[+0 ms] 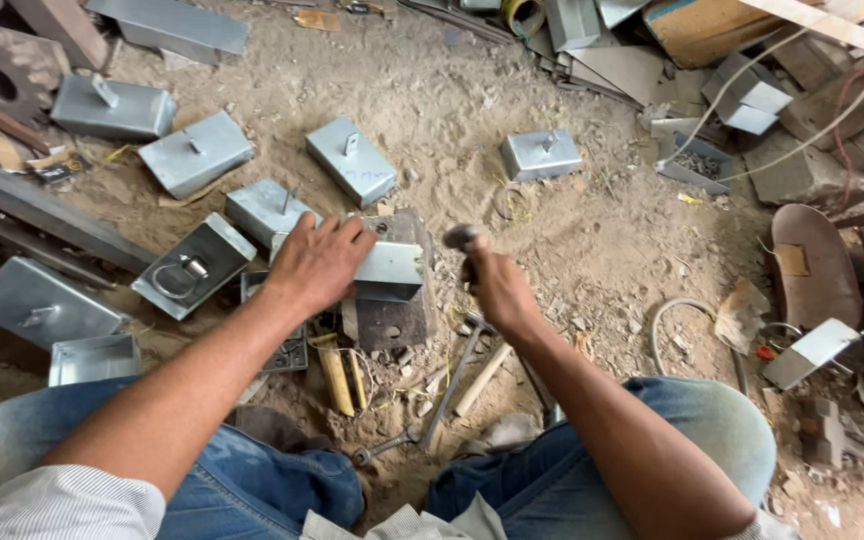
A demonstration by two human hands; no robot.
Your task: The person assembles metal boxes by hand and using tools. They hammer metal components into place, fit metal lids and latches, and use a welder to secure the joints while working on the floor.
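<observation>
I sit on sandy ground with my knees in blue jeans at the bottom of the view. My left hand (317,262) lies flat on a grey sheet-metal box (390,266) that rests on a dark block (392,322). My right hand (497,285) is closed around the handle of a hammer (460,238), its round head raised just right of the box. On the ground between my knees lie another hammer (452,380), a wrench (382,447), a wooden handle (482,378) and a yellow-handled tool (334,375).
Several more grey metal boxes lie scattered on the sand, among them one (350,160) straight ahead, one (540,155) to the right and one (192,266) with a ring at left. Scrap metal, boards and cables crowd the far edge and right side.
</observation>
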